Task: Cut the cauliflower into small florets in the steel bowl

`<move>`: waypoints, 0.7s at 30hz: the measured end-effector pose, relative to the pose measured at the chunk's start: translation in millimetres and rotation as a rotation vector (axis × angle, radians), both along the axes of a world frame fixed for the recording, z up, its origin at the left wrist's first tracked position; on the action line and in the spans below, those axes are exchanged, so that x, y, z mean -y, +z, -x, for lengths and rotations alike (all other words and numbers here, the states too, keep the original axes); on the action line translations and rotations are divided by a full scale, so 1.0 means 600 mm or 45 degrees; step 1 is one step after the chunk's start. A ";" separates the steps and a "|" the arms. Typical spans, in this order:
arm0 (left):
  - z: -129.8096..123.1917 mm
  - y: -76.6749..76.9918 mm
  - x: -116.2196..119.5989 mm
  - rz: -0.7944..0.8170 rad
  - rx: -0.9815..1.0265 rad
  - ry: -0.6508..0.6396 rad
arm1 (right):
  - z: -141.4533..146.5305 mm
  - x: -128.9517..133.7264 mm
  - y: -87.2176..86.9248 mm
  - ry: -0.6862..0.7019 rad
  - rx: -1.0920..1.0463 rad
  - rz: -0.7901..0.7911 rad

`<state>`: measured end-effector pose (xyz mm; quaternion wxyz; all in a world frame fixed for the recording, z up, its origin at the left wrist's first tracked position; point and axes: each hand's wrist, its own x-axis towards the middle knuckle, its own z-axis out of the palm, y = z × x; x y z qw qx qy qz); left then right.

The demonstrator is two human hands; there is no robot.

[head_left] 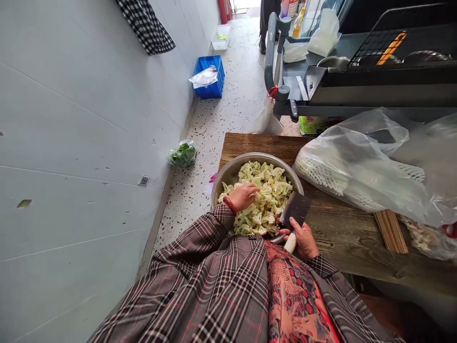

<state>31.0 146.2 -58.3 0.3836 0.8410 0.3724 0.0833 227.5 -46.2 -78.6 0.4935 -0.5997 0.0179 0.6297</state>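
A wide metal bowl [296, 180] full of cut cauliflower florets [266, 188] stands at the left end of the wooden table [335, 233]. My left hand [243, 196], with a red bangle at the wrist, is over the florets on the bowl's left side; its fingers are bent, and whether a floret is between them cannot be made out. At the bowl's lower right rim, my right hand [303, 238] grips a cleaver [295, 209] by its pale handle, the dark blade slanting up over the rim.
Clear plastic bags with netted produce [357, 166] and a bundle of wooden sticks [391, 231] lie right. Behind is a metal cart [357, 110] with a knife. On the floor are bagged greens [183, 154] and a blue crate [210, 90]. A person's legs [266, 24] show at the top.
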 end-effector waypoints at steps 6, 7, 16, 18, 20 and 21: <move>0.028 -0.026 -0.082 -0.004 -0.051 0.793 | 0.003 -0.003 0.006 -0.008 0.033 0.001; 0.029 -0.034 -0.095 0.055 -0.109 0.823 | 0.004 -0.003 0.006 -0.006 0.037 0.004; -0.010 -0.094 -0.138 0.749 0.072 0.755 | 0.005 -0.005 0.005 0.006 0.036 -0.007; -0.010 -0.097 -0.139 0.785 0.093 0.740 | 0.006 -0.005 0.003 -0.007 0.027 0.000; -0.006 -0.097 -0.140 0.815 0.122 0.723 | 0.006 -0.005 0.001 -0.017 0.027 0.004; -0.004 -0.097 -0.141 0.825 0.137 0.717 | 0.005 -0.005 0.000 -0.017 0.027 0.004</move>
